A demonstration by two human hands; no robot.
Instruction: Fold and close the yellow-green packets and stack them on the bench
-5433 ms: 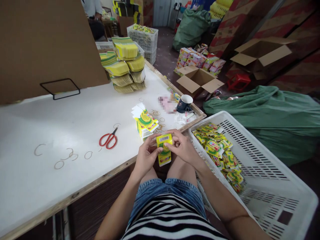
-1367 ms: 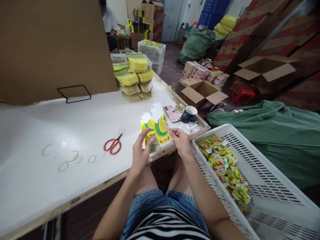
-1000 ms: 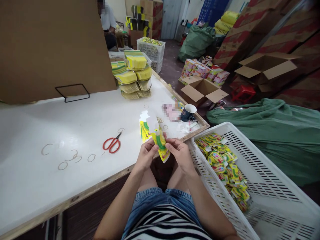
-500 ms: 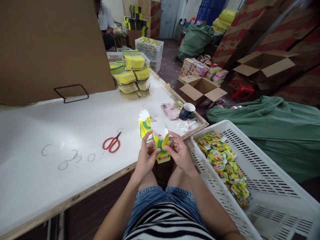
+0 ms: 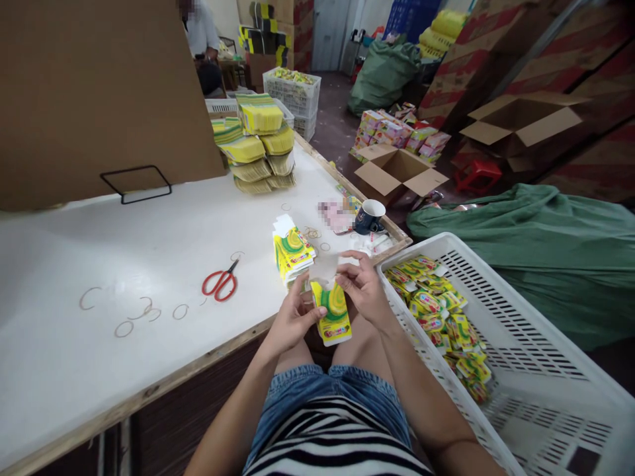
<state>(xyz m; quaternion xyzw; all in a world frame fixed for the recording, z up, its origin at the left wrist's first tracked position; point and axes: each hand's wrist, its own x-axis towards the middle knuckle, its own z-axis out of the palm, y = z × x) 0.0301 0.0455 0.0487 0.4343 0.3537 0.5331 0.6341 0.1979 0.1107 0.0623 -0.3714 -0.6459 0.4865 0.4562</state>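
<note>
A small yellow-and-green printed carton (image 5: 331,311) is held over my lap, just off the table's front edge, with its white flap pointing away from me. My left hand (image 5: 292,318) grips its left side, thumb on the printed face. At the upper right, my right hand (image 5: 364,291) pinches the carton near the flap end, thumb and fingers closed. Just beyond my left hand, a stack of flat cartons (image 5: 292,248) of the same print lies on the white table (image 5: 198,357). To the right, a white plastic crate (image 5: 449,241) holds many yellow-green cartons (image 5: 439,324).
Red-handled scissors (image 5: 221,284) and several loose rubber bands (image 5: 181,311) lie on the table. A dark mug (image 5: 370,218) stands near its right corner. Tall bundles of flat cartons (image 5: 258,149) sit at the back. An open cardboard box (image 5: 397,173) is beyond; a person (image 5: 203,46) sits behind.
The carton has come down and closer to me, its printed face now turned up towards me. My right hand has shifted up to the carton's flap end; the stack behind is less covered.
</note>
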